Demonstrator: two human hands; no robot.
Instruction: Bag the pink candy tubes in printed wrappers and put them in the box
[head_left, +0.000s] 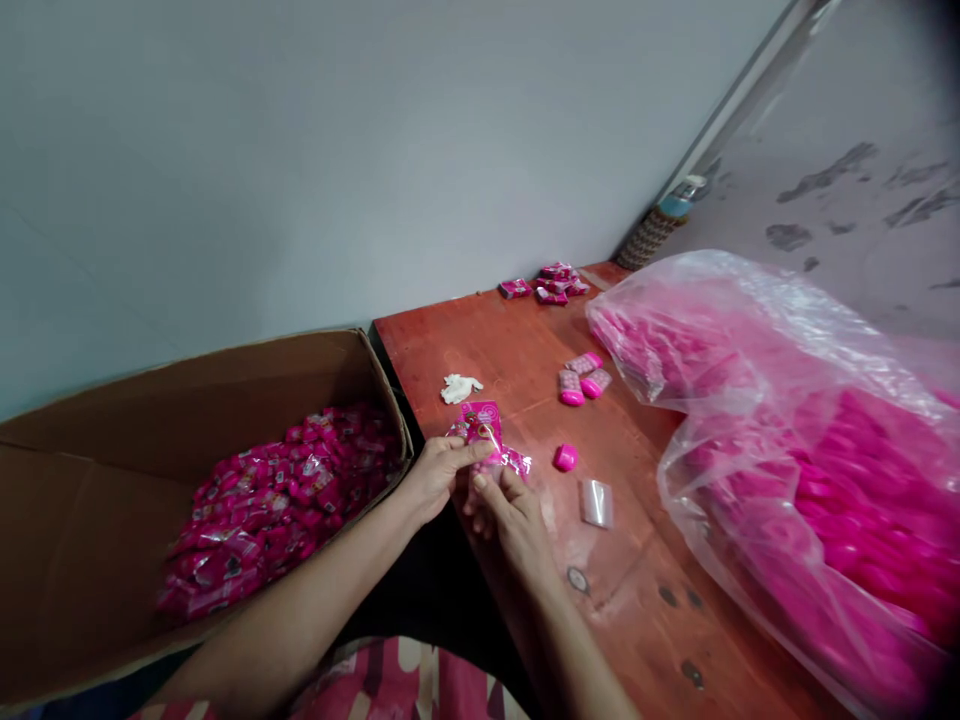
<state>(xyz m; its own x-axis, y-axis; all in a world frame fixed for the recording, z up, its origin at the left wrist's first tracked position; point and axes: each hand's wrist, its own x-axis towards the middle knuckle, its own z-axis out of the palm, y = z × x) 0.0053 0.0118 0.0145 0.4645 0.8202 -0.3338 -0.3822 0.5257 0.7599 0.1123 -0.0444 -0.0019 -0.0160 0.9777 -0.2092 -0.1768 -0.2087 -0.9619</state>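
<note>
My left hand [441, 475] pinches a small pink printed packet [484, 422] between thumb and fingers, above the table's near left edge. My right hand [517, 515] is closed at the packet's lower end, its thumb close to the left fingers. What lies inside those fingers is partly hidden. Shiny pink wrappers [517, 462] show just beyond the hands. Right of them lie a lone pink plastic piece [565, 457] and a small clear plastic sleeve [597, 503]. Farther back sit 3 pink pieces with patterned sides [581, 380].
On the left stands an open cardboard box [45, 500] with many pink packets [277, 500]. A large clear bag [720, 290] of pink pieces covers the right side of the reddish table [435, 340]. Several packets [559, 285] and a white crumpled scrap [460, 387] lie toward the wall.
</note>
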